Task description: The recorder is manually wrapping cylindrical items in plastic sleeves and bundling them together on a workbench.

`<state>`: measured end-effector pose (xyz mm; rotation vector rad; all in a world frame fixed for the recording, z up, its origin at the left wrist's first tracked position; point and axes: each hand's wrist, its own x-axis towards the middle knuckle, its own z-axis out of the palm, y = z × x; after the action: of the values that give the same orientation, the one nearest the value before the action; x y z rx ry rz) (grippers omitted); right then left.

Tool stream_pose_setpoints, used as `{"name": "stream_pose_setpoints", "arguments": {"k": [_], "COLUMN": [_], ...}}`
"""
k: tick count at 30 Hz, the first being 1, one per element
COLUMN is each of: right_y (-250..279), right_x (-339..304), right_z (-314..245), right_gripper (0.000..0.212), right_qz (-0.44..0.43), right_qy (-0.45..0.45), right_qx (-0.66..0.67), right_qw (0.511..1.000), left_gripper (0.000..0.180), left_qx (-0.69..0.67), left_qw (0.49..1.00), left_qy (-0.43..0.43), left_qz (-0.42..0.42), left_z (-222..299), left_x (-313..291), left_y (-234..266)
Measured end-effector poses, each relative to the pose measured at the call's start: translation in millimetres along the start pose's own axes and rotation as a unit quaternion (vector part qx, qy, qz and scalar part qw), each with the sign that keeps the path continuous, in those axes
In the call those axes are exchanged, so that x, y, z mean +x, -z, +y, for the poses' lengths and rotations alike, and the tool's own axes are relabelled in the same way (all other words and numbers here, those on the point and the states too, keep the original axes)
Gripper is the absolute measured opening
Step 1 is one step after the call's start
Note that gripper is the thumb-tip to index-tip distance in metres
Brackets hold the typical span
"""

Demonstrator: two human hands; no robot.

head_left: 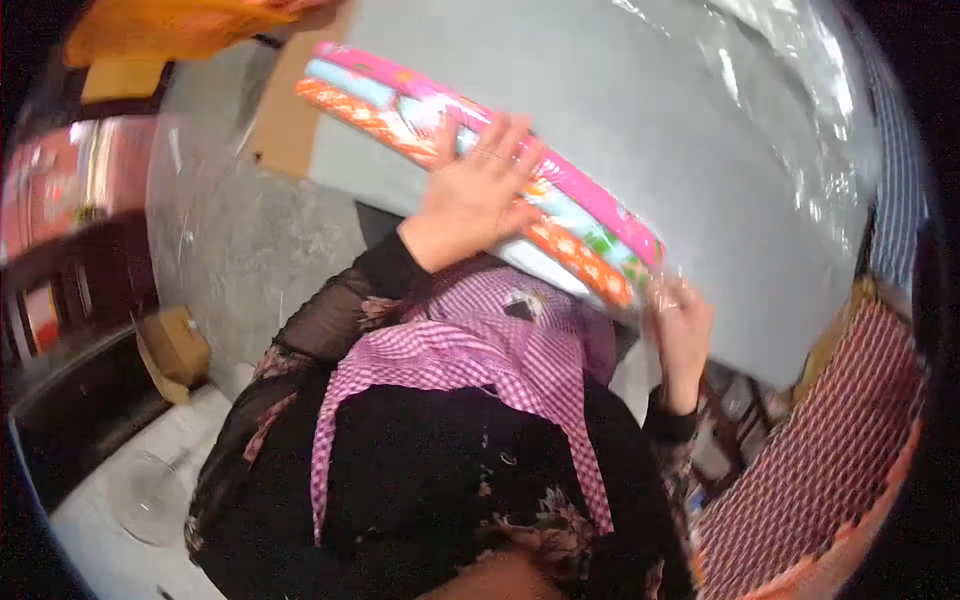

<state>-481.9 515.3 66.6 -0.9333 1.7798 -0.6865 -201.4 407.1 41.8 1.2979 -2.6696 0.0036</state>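
A long bundle of three rolls lies slantwise over the grey table's near edge, under shiny clear plastic. It is made up of a pink roll (600,205), a light blue roll (350,83) and an orange-and-white patterned roll (580,255). Across its middle rests my left hand (470,200), palm down with fingers spread, slightly blurred. My right hand (682,330) is at the bundle's right end, its fingers closed on the loose end of the clear plastic wrap (662,285). Fine detail of that pinch is blurred.
Crumpled clear plastic (780,90) covers the far right of the grey table (600,60). Patterned fabric (830,440) hangs at right. Dark wooden furniture (80,390) and a small cardboard box (175,345) stand at left. Something orange (170,35) is at upper left.
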Motion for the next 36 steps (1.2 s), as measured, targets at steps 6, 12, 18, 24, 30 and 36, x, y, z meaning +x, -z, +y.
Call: {"name": "stream_pose_setpoints", "arguments": {"k": [6, 12, 18, 24, 30, 36], "right_y": [-13, -19, -19, -24, -19, -18], "right_x": [-2, 7, 7, 4, 11, 14], "right_z": [3, 9, 7, -6, 2, -8], "right_gripper": [0.025, 0.020, 0.015, 0.016, 0.021, 0.013], "right_qz": [-0.031, -0.002, -0.017, -0.037, -0.051, -0.067], "right_qy": [0.000, -0.018, -0.070, -0.080, -0.124, -0.162], "right_qx": [0.053, 0.048, 0.187, 0.236, 0.272, 0.289], "right_qw": [0.998, 0.999, 0.980, 0.968, 0.953, 0.941], "left_gripper": [0.066, 0.073, 0.070, 0.069, 0.067, 0.067], "left_qx": [-0.031, -0.054, -0.059, -0.058, -0.065, -0.071], "left_qw": [0.998, 0.994, 0.992, 0.992, 0.991, 0.989], "left_qy": [0.009, 0.002, 0.002, 0.007, 0.002, 0.003], "left_qz": [0.056, 0.091, 0.109, 0.115, 0.121, 0.126], "left_z": [-4, -5, -4, -4, -4, -3], "left_x": [-7, -11, -8, -9, -8, -10], "left_y": [1, -10, -7, -6, -9, -5]}}
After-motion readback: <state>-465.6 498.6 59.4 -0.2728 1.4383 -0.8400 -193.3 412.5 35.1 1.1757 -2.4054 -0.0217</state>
